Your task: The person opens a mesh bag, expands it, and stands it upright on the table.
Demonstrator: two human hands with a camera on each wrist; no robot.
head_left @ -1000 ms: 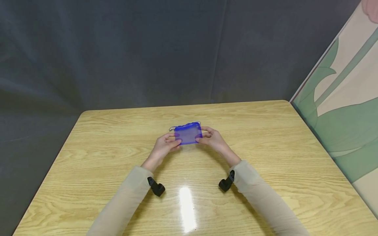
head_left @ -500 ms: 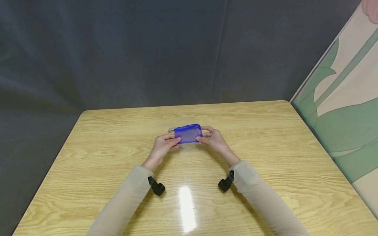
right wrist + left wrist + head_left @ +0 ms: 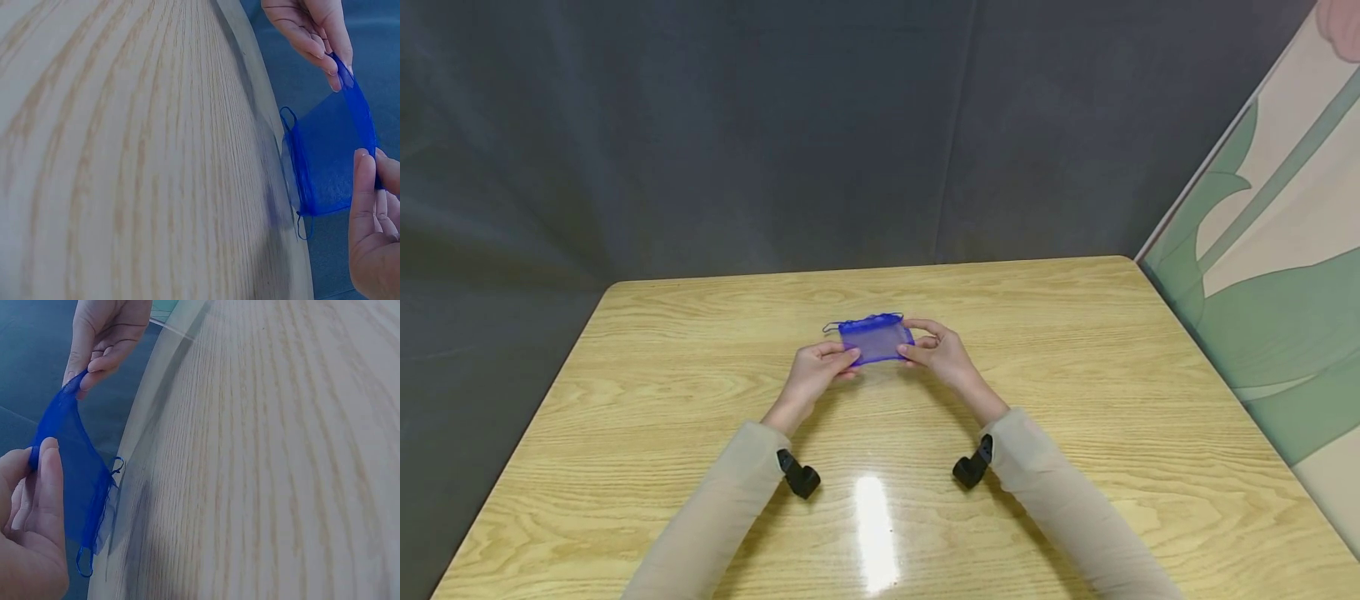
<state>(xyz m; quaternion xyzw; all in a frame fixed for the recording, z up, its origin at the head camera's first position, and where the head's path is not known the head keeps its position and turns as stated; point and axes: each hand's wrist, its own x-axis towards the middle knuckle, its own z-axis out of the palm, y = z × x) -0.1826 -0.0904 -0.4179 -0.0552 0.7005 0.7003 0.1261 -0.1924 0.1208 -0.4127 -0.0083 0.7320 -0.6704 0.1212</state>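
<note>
- Through the head view I have the left hand (image 3: 814,371) gripping the left near corner of a sheer blue pouch (image 3: 876,340), thumb on top and fingers beneath.
- My right hand (image 3: 943,358) pinches the right near corner, forefinger reaching along that side.
- The pouch sits between the two hands, spread flat and slightly tilted, over the middle of the wooden table (image 3: 662,367), nearer its far edge than the bottom of my view.
- Its gathered edge points away from me; a cord loop (image 3: 84,562) sticks out at the left end, and another shows at the right. I can't tell whether that edge touches the wood.
- A strip of wood separates the pouch from the table's far edge, where a dark curtain (image 3: 775,133) rises.
- Sideways I have more room: broad wood runs from each hand to the side edges, dark cloth bounding the left, a flower-patterned panel (image 3: 1285,275) the right.
- Between my pale sleeves (image 3: 707,508), black wrist cameras (image 3: 801,477) jut inward, well apart, with a bright glare on the wood between.
</note>
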